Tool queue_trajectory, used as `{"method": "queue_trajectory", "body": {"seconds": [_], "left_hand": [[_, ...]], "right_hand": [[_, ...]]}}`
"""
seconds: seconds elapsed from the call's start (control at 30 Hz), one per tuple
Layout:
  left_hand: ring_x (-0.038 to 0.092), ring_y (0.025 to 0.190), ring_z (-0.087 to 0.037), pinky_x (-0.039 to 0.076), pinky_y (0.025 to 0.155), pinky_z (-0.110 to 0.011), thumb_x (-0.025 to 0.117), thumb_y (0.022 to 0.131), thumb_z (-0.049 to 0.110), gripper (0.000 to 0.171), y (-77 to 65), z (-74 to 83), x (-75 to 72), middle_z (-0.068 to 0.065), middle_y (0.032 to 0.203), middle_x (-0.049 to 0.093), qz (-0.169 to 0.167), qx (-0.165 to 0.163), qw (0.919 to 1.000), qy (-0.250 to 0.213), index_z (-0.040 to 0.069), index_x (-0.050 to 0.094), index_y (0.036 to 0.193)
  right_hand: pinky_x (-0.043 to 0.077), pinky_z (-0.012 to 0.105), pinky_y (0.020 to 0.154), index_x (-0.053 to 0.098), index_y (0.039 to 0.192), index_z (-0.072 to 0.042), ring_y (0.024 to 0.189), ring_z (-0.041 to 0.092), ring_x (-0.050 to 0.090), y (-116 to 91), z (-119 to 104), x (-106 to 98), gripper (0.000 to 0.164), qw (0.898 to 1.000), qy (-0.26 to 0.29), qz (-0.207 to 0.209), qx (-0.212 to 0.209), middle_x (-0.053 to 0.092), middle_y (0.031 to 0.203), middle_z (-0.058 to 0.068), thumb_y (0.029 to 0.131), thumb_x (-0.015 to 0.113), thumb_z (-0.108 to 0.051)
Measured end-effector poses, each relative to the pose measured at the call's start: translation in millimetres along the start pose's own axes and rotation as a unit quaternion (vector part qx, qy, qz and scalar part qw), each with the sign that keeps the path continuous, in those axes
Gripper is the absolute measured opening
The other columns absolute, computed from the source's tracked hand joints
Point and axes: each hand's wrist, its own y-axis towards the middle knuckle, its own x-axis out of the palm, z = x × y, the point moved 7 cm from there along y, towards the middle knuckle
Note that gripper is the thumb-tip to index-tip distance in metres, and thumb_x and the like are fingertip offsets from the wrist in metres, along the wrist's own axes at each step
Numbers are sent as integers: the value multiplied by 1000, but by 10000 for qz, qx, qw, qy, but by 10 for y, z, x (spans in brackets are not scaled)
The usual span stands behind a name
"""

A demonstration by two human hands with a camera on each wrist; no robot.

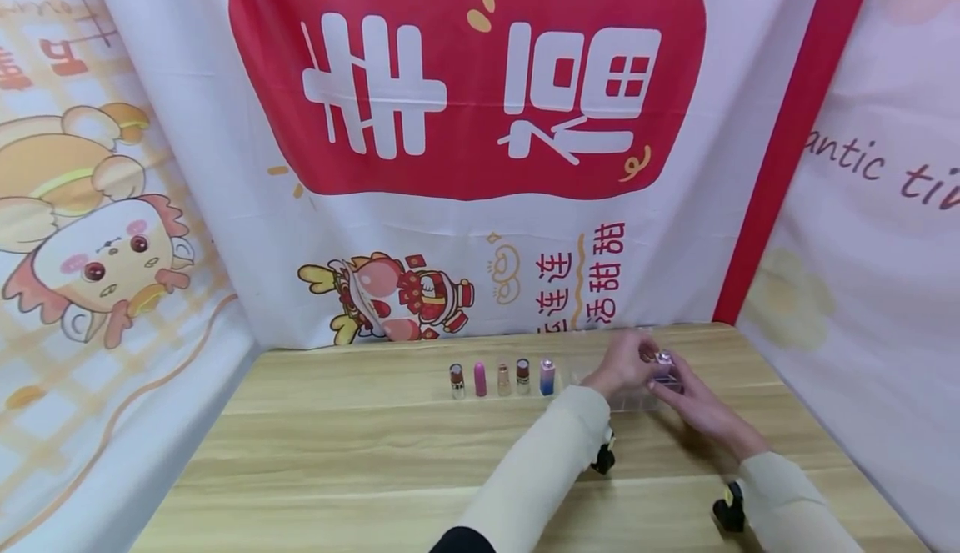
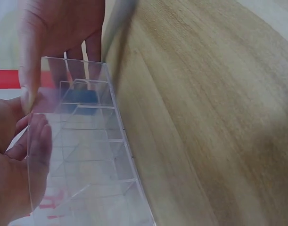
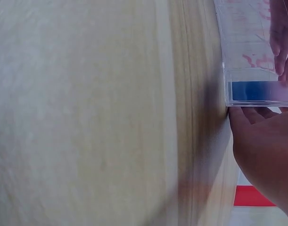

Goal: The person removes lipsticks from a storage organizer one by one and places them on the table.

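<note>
A clear compartment organizer (image 1: 633, 401) sits toward the right of the table. In its right end compartment stands a pink-and-blue lipstick (image 3: 252, 91) with a shiny top. My right hand (image 1: 701, 407) grips the organizer's right end, thumb on the near side and fingers round the outer wall; the left wrist view also shows this right hand (image 2: 63, 28). Over the organizer, my left hand (image 1: 624, 363) has bent fingers (image 2: 39, 141) close to the lipstick's pink end. Whether they pinch the lipstick or only hover beside it is hidden.
Left of the organizer several lipsticks stand in a row, among them a bright pink one (image 1: 481, 379) and another pink-and-blue one (image 1: 547, 377). A printed cloth (image 1: 480, 286) hangs behind the wooden table (image 1: 337, 453); more cloth hangs at both sides.
</note>
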Motion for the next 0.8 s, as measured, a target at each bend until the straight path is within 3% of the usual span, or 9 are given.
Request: {"method": "queue_trajectory", "body": {"seconds": [0.33,0.53,0.8], "left_hand": [[56,72,-1,46,67,-10,83,87,15,13,-11,-5,-1,2,88,71,192,186,9987,428,9,76,96],[58,75,0,50,67,-13,78,92,20,11,-67,0,-79,9,87,67,207,36,9996,185,13,74,100],[63,84,3,51,75,-9,75,95,21,15,-93,172,-186,8,95,71,203,363,9990,-162,13,69,107]], "right_hand": [[19,71,117,4,164,-10,148,56,15,-16,-34,34,84,9999,119,-24,42,10,164,32,105,56,-38],[25,71,115,0,165,-12,145,57,21,-9,-17,48,88,10000,-7,-15,99,12,163,33,105,56,-42],[28,76,110,-9,164,-18,143,59,21,-22,6,32,93,9992,-237,-84,296,8,163,34,104,54,-49]]}}
